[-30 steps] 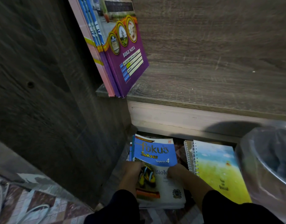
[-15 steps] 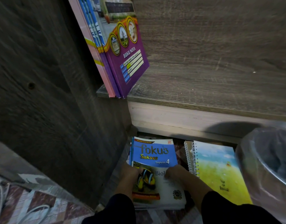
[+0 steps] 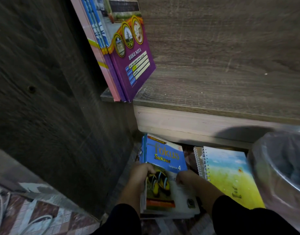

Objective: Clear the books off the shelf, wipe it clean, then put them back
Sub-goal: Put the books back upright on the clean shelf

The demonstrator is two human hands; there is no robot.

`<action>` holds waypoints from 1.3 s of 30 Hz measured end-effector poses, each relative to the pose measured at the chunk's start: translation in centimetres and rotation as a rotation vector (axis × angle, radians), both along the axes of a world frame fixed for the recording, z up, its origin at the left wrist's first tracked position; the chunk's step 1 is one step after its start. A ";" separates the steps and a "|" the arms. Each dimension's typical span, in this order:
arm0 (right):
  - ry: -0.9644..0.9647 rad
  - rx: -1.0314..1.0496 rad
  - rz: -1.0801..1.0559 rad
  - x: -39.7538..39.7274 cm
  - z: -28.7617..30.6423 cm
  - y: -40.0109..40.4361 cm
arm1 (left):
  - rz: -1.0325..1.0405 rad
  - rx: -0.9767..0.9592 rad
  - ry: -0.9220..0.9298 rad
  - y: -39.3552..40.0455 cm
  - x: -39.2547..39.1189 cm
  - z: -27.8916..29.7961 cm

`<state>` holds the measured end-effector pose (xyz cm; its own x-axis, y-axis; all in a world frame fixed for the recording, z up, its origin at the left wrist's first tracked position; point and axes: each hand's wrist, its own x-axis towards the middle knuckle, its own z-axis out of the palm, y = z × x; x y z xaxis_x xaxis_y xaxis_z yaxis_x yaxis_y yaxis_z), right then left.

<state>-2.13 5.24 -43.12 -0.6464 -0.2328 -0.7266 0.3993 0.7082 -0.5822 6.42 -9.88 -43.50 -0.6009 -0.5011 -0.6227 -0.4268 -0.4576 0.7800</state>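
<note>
Down low, both hands' grip (image 3: 164, 175) clasps the Fokus book (image 3: 166, 167) between them.

A stack of textbooks (image 3: 166, 187) lies flat on the floor below the shelf (image 3: 213, 85); its top cover is blue and white with a striped fish. Just right of it lies a spiral notebook (image 3: 230, 177), sky-blue above yellow. On the wood-grain shelf, purple and pink notebooks (image 3: 125, 53) lean leftward at its left end.
</note>
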 end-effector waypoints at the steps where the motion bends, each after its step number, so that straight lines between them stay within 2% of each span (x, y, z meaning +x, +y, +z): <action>1: -0.007 -0.048 -0.064 -0.1 -0.2 -0.1 | 0.030 0.002 0.081 0.1 -0.2 0.9; 4: -0.001 -0.284 -0.287 0.1 0.6 -0.6 | 0.052 0.026 0.207 0.3 0.1 3.4; 8: -0.121 -0.485 -0.310 -1.2 1.2 -0.3 | 0.023 0.063 0.353 -0.4 2.2 5.3; 10: -0.096 -0.490 -0.312 -1.4 2.4 -0.2 | 0.013 0.046 0.376 -0.7 2.7 5.7; 17: 0.290 -0.498 -0.383 -0.4 4.4 -0.6 | 0.069 -0.066 0.361 -0.7 2.7 5.5; 19: 0.401 -0.465 -0.318 0.0 3.8 0.4 | 0.041 -0.145 0.281 -0.4 2.5 5.2; 23: 0.484 -0.335 0.077 0.3 2.4 1.9 | -0.008 -0.318 0.034 -0.3 2.1 3.6; 25: 0.520 -0.303 0.120 0.1 2.2 2.1 | 0.031 -0.334 -0.023 -0.4 2.0 3.1; 28: 0.577 -0.319 0.147 0.6 3.6 2.7 | 0.123 -0.367 0.004 0.3 2.0 3.8; 30: 0.523 -0.326 0.149 1.6 4.9 3.4 | 0.120 -0.395 0.017 0.8 2.5 4.8; 33: 0.485 -0.291 0.151 3.0 6.3 4.6 | 0.037 -0.435 0.015 1.4 3.7 7.2; 39: 0.583 -0.331 0.172 5.9 13.7 8.4 | -0.162 -0.538 0.001 3.0 6.4 14.5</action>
